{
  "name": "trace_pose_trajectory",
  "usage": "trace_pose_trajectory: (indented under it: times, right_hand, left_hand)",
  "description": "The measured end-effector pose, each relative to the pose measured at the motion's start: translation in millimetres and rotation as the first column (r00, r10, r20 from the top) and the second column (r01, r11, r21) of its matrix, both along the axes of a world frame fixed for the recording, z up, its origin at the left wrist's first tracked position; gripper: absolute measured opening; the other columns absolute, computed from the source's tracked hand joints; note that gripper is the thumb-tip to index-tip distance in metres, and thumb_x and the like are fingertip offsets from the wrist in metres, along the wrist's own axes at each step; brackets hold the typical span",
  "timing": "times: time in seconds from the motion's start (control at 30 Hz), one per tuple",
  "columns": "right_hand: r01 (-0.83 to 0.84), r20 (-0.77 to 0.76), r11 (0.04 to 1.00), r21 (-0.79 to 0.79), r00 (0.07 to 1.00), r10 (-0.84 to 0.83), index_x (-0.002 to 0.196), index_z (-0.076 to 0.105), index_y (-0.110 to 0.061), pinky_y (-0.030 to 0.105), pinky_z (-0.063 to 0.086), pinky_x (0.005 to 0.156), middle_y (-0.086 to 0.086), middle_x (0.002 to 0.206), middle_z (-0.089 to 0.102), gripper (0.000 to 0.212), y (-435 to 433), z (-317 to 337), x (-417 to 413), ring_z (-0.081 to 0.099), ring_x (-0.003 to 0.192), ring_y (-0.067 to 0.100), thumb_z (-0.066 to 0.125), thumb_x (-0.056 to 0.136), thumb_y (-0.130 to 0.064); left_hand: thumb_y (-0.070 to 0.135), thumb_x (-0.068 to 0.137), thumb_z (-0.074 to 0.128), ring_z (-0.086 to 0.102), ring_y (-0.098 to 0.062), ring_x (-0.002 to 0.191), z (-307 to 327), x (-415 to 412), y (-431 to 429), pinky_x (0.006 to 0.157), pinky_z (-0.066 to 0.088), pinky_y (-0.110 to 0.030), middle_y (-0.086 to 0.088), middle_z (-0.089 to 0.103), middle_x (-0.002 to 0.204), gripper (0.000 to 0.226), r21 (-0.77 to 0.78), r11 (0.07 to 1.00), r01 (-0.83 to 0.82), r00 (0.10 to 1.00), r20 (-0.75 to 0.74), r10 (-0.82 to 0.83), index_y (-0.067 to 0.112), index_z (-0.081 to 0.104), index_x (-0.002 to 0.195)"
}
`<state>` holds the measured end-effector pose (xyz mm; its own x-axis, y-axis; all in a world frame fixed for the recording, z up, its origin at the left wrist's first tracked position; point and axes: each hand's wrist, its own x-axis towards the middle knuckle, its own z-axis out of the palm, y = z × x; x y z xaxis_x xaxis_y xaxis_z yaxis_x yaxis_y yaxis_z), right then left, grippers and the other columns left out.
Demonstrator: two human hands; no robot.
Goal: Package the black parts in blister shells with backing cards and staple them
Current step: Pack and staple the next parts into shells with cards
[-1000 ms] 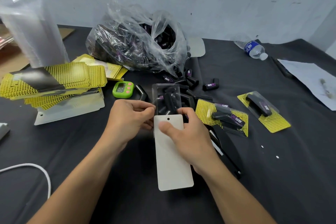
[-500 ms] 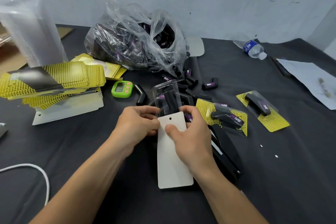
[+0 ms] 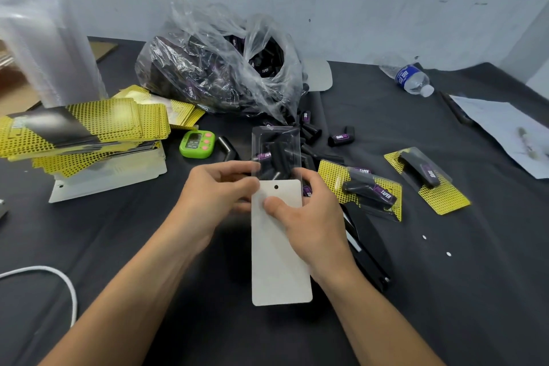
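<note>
Left hand [image 3: 219, 192]: centre of frame; fingers curled together, pinching the left edge where the shell meets the card.
Right hand [image 3: 312, 217]: centre, just right of the left hand; thumb pressed flat on the card face below the punched hole, other fingers curled behind the right edge.
Backing card [image 3: 280, 261]: plain white side up, held lengthwise, its far end overlapping the shell's near end.
Blister shell [image 3: 276, 142]: clear, just above the card in frame, gripped by both hands.
Black part [image 3: 279, 157]: inside the shell, purple label showing.
Stapler [image 3: 368, 249]: black, lying on the table [image 3: 445, 306] just right of the right wrist.
Finished packs [image 3: 367, 190]: two on yellow dotted cards, right of centre.
Bag of parts [image 3: 222, 68]: clear plastic, upper centre; loose parts [image 3: 341, 138] spilled below it.
Card stack [image 3: 74, 134]: yellow dotted, left of frame.
Timer [image 3: 196, 144]: green, between the card stack and the shell.
Water bottle [image 3: 411, 79]: lying on its side, upper right.
</note>
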<state>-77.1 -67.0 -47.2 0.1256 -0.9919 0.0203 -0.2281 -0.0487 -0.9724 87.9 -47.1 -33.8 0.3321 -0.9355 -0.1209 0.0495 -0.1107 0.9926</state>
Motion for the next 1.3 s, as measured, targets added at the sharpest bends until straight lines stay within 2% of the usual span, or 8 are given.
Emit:
trace_pose_trajectory:
  times: [0.1,0.23,0.33,0.43,0.7,1.07,1.2,1.3]
  right_hand:
    - [-0.028,0.06,0.999,0.043,0.998,0.025,0.096,0.056,-0.057,0.019,0.057,0.056,-0.022,0.09,0.075,0.048,0,3,-1,0.075,0.075,0.004,0.088,0.072,-0.031]
    - [-0.095,0.078,0.977,0.193,0.994,0.081,0.105,0.058,-0.049,0.043,0.065,0.075,-0.014,0.095,0.077,0.038,-2,8,-4,0.076,0.082,0.01,0.078,0.074,-0.043]
    - [-0.19,0.112,0.918,0.347,0.981,0.161,0.116,0.063,-0.029,0.056,0.062,0.085,-0.001,0.103,0.078,0.04,-7,14,-11,0.077,0.091,0.023,0.073,0.078,-0.024]
    - [-0.232,0.076,0.9,0.368,0.973,0.22,0.113,0.065,-0.022,0.056,0.063,0.084,0.003,0.101,0.079,0.028,-7,15,-14,0.077,0.091,0.027,0.065,0.09,-0.006]
    - [-0.084,-0.013,0.966,0.244,0.996,0.09,0.094,0.07,-0.019,0.051,0.064,0.073,-0.002,0.088,0.079,0.009,-2,11,-7,0.077,0.081,0.02,0.063,0.096,-0.015]
    - [-0.069,0.044,0.978,0.197,0.997,0.061,0.092,0.075,-0.015,0.052,0.062,0.076,-0.001,0.09,0.079,0.02,-2,8,-4,0.076,0.086,0.023,0.062,0.101,-0.027]
    - [-0.249,0.193,0.943,0.222,0.959,0.208,0.089,0.076,-0.015,0.039,0.061,0.065,0.007,0.091,0.08,0.019,-5,15,-12,0.077,0.081,0.025,0.063,0.103,-0.019]
    - [-0.372,0.205,0.885,0.28,0.924,0.323,0.085,0.075,-0.013,0.033,0.059,0.059,0.011,0.087,0.079,0.021,-8,24,-20,0.075,0.073,0.024,0.063,0.102,-0.016]
  left_hand:
    - [0.0,0.087,0.076,0.075,-0.025,0.073,3,2,0,0.06,0.061,-0.027,-0.016,0.079,0.089,0.015,0.045,0.999,0.03,0.996,-0.082,-0.026,0.013,0.083,0.089]
    - [-0.002,0.083,0.079,0.074,-0.022,0.068,1,0,-2,0.059,0.06,-0.027,-0.014,0.078,0.082,0.014,0.039,0.997,-0.063,0.995,-0.074,0.066,0.012,0.082,0.082]
    - [-0.003,0.084,0.078,0.074,-0.018,0.065,0,4,-4,0.056,0.059,-0.025,-0.011,0.078,0.081,0.014,0.023,0.985,-0.172,0.979,-0.108,0.174,0.01,0.08,0.085]
    - [-0.003,0.085,0.077,0.076,-0.019,0.069,0,6,-5,0.057,0.059,-0.025,-0.009,0.079,0.084,0.014,0.012,0.98,-0.198,0.972,-0.125,0.198,0.01,0.08,0.089]
    - [-0.006,0.083,0.077,0.075,-0.022,0.066,-1,6,-5,0.055,0.058,-0.024,-0.016,0.079,0.085,0.017,-0.058,0.992,-0.112,0.992,-0.067,0.108,0.01,0.08,0.085]
    - [-0.001,0.085,0.077,0.072,-0.016,0.067,4,4,1,0.058,0.056,-0.022,-0.007,0.078,0.079,0.017,-0.158,0.987,-0.009,0.993,0.113,0.027,0.014,0.076,0.079]
    - [0.022,0.086,0.069,0.065,-0.013,0.067,9,7,-4,0.06,0.053,-0.024,-0.002,0.069,0.076,0.017,-0.169,0.98,-0.103,0.986,-0.143,0.079,0.021,0.072,0.07]
    - [0.032,0.087,0.063,0.069,-0.02,0.102,9,19,-4,0.087,0.056,-0.037,-0.011,0.072,0.113,0.036,-0.216,0.976,-0.006,0.868,-0.485,-0.102,0.012,0.073,0.115]
